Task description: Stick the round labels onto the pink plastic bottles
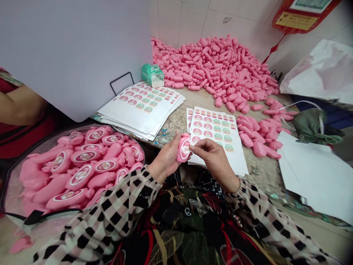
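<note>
In front of my lap my left hand (166, 159) is closed around a small pink plastic bottle (179, 157). An oval pink-and-white sticker (184, 148) lies on the bottle's face. Thumb and forefinger of my right hand (219, 159) are pinched at the right edge of that sticker, touching the bottle; the exact grip is partly hidden by the fingertips. Just beyond my right hand a sticker sheet (212, 129) with rows of pink and green labels rests on the worktable (176, 114). A thicker stack of sticker sheets (143, 106) lies farther left.
A mesh basket (12, 184) of labelled pink bottles (82, 176) stands at my left. Unlabelled bottles (215, 62) are heaped against the wall, with a smaller group (256, 134) at right. Blank white sheets (311, 173) lie right. A grey panel (82, 48) partly hides another person's arm (22, 103).
</note>
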`<action>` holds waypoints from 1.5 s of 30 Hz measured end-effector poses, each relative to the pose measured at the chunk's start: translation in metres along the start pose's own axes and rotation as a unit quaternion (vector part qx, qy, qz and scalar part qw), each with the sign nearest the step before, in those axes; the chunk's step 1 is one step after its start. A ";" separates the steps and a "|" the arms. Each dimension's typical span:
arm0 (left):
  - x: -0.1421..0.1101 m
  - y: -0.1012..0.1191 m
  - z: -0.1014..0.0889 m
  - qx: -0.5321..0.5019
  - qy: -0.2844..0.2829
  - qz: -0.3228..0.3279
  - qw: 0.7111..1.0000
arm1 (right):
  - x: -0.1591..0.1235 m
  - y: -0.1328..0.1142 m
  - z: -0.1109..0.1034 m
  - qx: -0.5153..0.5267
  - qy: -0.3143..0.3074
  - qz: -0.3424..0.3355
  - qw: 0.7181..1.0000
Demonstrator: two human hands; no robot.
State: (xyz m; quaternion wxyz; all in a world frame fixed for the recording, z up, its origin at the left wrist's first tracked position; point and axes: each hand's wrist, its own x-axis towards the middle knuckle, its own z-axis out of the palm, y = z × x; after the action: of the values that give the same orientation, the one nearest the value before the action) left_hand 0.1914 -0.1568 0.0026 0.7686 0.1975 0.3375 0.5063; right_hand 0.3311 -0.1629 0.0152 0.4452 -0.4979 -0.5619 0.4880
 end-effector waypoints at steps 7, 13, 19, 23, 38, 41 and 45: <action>0.002 -0.001 -0.001 0.002 -0.010 0.011 1.000 | -0.001 -0.002 0.001 -0.007 0.004 0.006 1.000; 0.002 -0.002 -0.001 0.005 -0.005 0.008 1.000 | 0.001 0.001 0.001 -0.009 0.009 0.001 1.000; 0.004 -0.004 -0.002 0.002 -0.009 0.016 1.000 | 0.002 0.006 0.000 -0.008 0.004 0.000 1.000; 0.004 -0.005 -0.002 0.011 -0.008 0.017 1.000 | 0.002 0.004 0.001 -0.004 0.005 0.007 1.000; -0.006 0.002 0.006 0.099 -0.067 -0.013 0.993 | 0.000 0.006 -0.007 -0.114 0.016 -0.017 0.993; -0.009 0.006 0.002 0.136 -0.097 -0.067 0.984 | -0.004 0.007 -0.014 -0.246 0.017 -0.065 0.967; -0.011 0.012 -0.002 0.144 -0.125 -0.126 0.974 | -0.008 0.000 -0.025 -0.353 0.021 -0.123 0.927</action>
State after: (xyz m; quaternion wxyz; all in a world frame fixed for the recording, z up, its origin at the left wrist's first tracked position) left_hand 0.1793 -0.1619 0.0128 0.8259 0.3238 0.3298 0.3230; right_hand 0.3570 -0.1681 0.0178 0.3086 -0.5601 -0.7453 0.1887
